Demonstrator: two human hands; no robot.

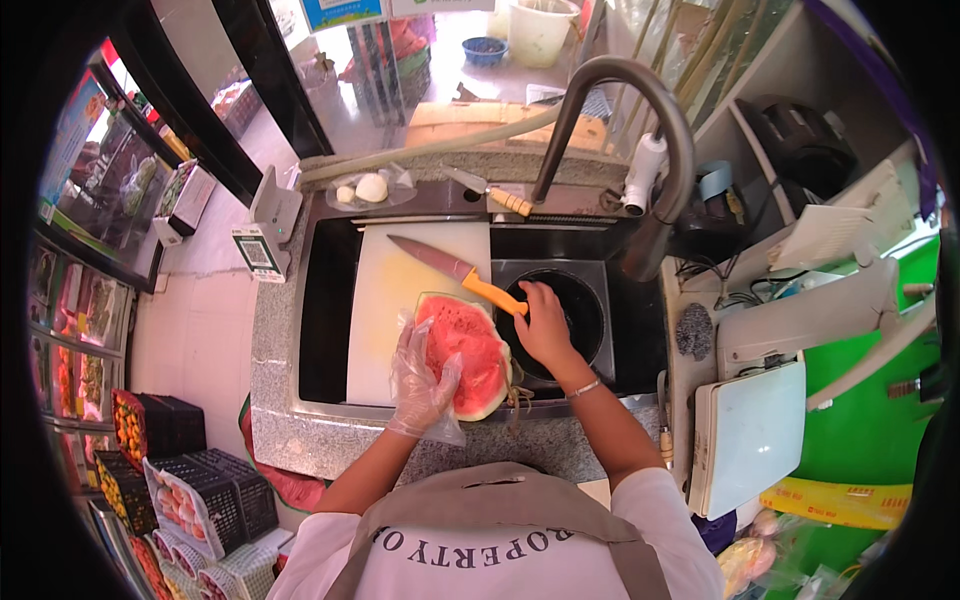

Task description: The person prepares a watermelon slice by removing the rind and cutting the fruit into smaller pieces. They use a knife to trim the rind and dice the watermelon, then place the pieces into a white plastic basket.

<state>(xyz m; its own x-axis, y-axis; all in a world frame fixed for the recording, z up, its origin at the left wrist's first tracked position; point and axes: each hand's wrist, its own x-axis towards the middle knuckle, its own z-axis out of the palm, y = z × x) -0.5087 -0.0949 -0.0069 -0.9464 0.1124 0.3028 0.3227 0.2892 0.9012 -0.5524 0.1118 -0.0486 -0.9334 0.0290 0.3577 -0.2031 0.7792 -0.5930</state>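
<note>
My left hand [425, 379], in a clear plastic glove, holds a cut piece of watermelon [465, 352] by its left side, red flesh facing up. The melon rests at the near right part of a white cutting board [375, 300] laid over the sink. Across the board lies a large knife [431, 256], its blade pointing to the upper left. My bare right hand [541, 319] is at the end of the knife's yellow handle [493, 293], thumb beside it and fingers spread over the black round basin; whether it grips the handle is unclear.
A curved faucet [675, 150] arches over the sink's right side. Behind the board, a smaller wood-handled knife [510, 200] and a bag with pale round pieces [371, 187] lie on the ledge. A scouring pad [694, 331] and a white-topped scale [750, 439] are at the right.
</note>
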